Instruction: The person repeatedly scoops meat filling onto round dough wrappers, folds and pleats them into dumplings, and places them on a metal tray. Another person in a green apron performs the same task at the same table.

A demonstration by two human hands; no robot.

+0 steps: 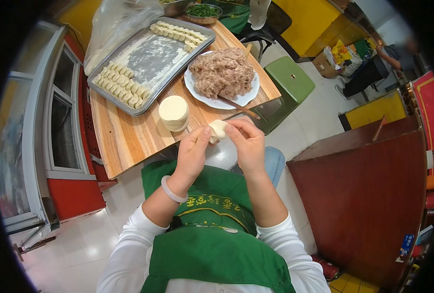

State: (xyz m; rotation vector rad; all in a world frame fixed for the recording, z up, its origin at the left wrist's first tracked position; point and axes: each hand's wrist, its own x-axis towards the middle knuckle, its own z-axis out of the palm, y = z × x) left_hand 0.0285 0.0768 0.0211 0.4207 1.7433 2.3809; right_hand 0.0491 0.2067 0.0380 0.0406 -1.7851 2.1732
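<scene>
Between my two hands, just off the table's near edge, is a pale folded dumpling (217, 131). My left hand (193, 146) pinches its left side, and my right hand (247, 141) pinches its right side. Close beyond my left hand stands a stack of round dough wrappers (174, 113). Past my right hand, a white plate (191, 87) bears a large mound of minced meat filling (222, 72), with a wooden stick (239, 106) lying at its near rim. A metal tray (153, 68), dusted with flour, holds rows of shaped dumplings (121, 85) at its near-left and far ends.
The wooden table (129, 139) ends just before my apron. A clear plastic bag (121, 29) lies against the tray, and a bowl of chopped greens (203, 12) is at the far edge. A green stool (290, 80) stands right of the table; a dark red cabinet (358, 195) is farther right.
</scene>
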